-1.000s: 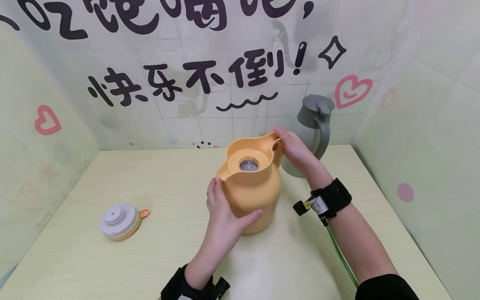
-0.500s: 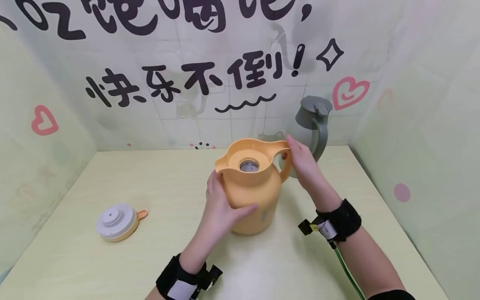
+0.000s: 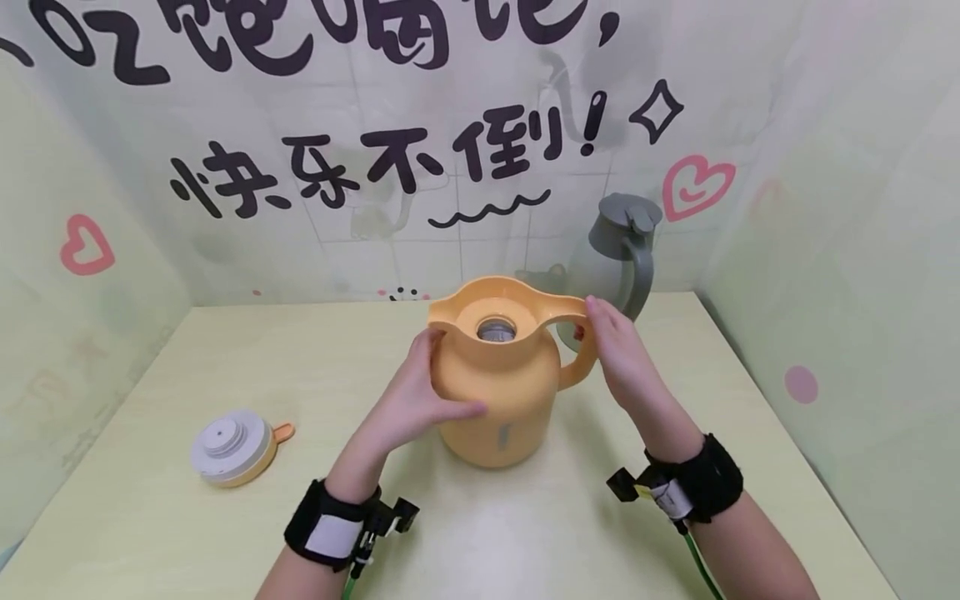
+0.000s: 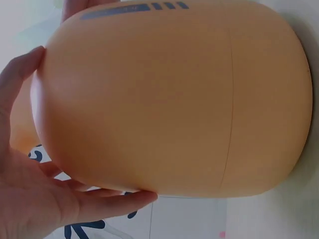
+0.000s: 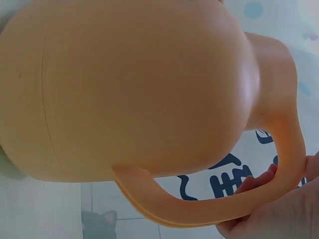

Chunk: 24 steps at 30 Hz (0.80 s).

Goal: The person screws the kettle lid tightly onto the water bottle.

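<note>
the jug (image 3: 506, 379) is clasped by the left hand (image 3: 408, 395), thumb (image 3: 459, 409) spread; its handle (image 3: 583, 364) is gripped by the right hand (image 3: 622, 360), fingers (image 5: 255, 184) partly hidden behind it.

Handle (image 3: 585, 358) of the orange jug (image 3: 510, 383) now farther right

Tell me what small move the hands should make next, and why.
Probably move the left hand from the orange jug toward the lid: the jug stands upright with its mouth uncovered, the lid lies on the table to the jug's left, and the right hand holds the handle, so it could likely steady the jug.
</note>
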Each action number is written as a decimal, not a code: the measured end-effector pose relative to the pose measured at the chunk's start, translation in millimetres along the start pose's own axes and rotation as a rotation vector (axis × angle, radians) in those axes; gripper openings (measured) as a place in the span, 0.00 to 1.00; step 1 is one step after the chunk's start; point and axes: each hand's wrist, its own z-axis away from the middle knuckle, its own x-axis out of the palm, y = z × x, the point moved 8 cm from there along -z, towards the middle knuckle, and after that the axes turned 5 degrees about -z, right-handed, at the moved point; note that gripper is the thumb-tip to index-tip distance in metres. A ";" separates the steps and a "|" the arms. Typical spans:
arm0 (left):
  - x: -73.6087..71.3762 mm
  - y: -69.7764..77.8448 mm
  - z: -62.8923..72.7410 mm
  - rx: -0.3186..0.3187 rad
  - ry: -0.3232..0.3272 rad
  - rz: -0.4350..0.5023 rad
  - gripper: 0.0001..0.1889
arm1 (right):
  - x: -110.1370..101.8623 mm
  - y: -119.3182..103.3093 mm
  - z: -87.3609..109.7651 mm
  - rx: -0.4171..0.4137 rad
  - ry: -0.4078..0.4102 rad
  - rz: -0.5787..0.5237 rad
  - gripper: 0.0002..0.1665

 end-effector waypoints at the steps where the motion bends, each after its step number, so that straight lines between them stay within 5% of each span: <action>1: -0.8 -1.4 -1.2 0.009 -0.020 0.013 0.53 | 0.1 -0.2 2.9 -0.008 -0.006 0.001 0.23; 10: -4.5 -18.4 -9.2 0.043 -0.144 0.190 0.55 | -1.8 1.5 32.4 -0.036 -0.069 0.002 0.23; 18: -15.2 -43.8 -16.7 -0.052 -0.052 0.191 0.48 | 7.1 3.7 45.8 -0.031 -0.183 -0.111 0.27; 24: -14.5 -54.0 -23.7 -0.092 0.001 0.195 0.39 | 28.6 8.7 51.9 -0.134 -0.434 -0.223 0.31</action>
